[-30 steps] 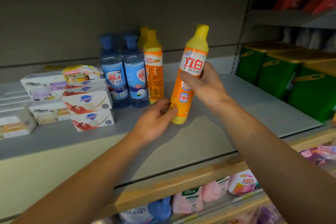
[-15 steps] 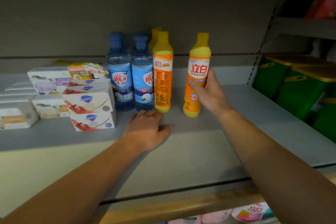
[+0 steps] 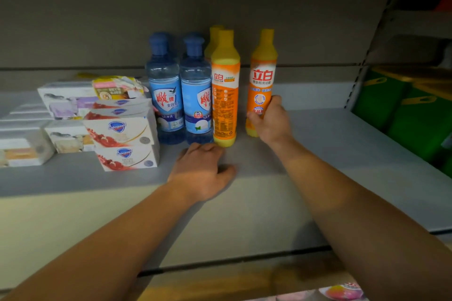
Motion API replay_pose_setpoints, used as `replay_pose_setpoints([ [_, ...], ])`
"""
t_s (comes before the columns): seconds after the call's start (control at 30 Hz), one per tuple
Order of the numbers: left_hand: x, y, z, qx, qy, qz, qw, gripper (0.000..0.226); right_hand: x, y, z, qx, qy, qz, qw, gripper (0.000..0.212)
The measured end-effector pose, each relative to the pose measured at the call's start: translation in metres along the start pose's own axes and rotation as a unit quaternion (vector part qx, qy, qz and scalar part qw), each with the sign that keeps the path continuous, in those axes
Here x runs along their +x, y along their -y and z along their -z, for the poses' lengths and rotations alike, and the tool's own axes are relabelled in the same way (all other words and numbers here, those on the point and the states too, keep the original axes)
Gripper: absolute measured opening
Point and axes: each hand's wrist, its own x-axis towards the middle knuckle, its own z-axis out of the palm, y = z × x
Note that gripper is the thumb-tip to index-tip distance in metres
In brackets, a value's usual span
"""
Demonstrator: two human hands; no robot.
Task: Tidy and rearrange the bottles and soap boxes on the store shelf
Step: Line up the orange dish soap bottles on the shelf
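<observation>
**Orange bottle set down at the end of the row**

The right hand [image 3: 270,120] is wrapped around the lower body of an orange dish-soap bottle [image 3: 261,80], which stands upright on the shelf [image 3: 342,144] with its base seemingly down. The left hand [image 3: 201,170] lies flat and holds nothing, palm on the shelf just in front of the other bottles.

The step in hand looks like placing this bottle into line. A gap shows between it and a second orange bottle [image 3: 225,85] just left of the right hand, so the next move likely calls for sliding it leftward until the two touch, then letting go without tipping it.

Labels: the held bottle faces forward and reads 立白; its neighbour shows the same mark smaller, with fine print turned outward. Beyond the left hand stand two blue bottles [image 3: 181,95] marked 雕牌. Left of that hand, stacked soap boxes [image 3: 119,134] read Safeguard. Paler boxes [image 3: 66,100] further left are too blurred to read.
</observation>
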Motion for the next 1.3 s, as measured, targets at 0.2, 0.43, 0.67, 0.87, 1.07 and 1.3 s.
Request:
replay_pose_setpoints([
  [0.2, 0.003, 0.004, -0.002, -0.012, -0.005, 0.007, 1.0, 0.073, 0.04, -0.002, -0.025, -0.005, -0.01, -0.02, 1.0, 0.055],
  [0.43, 0.003, 0.004, -0.003, -0.02, -0.013, 0.005, 1.0, 0.074, 0.059, -0.008, -0.039, -0.003, -0.019, -0.032, 0.999, 0.054],
  [0.67, 0.002, 0.003, -0.003, -0.017, -0.018, 0.007, 1.0, 0.078, 0.069, -0.008, -0.047, 0.019, -0.011, -0.058, 0.998, 0.057],
  [0.87, 0.003, 0.003, -0.004, -0.026, -0.024, 0.008, 0.999, 0.076, 0.073, -0.011, -0.048, 0.018, 0.025, -0.064, 0.997, 0.058],
  [1.07, 0.003, 0.003, -0.001, -0.035, -0.004, 0.014, 0.999, 0.072, 0.055, -0.01, -0.027, -0.021, 0.055, -0.067, 0.996, 0.065],
  [1.3, 0.0, 0.009, 0.017, -0.092, 0.046, 0.003, 0.995, 0.054, 0.008, 0.046, 0.005, 0.166, -0.083, 0.062, 0.981, 0.023],
])
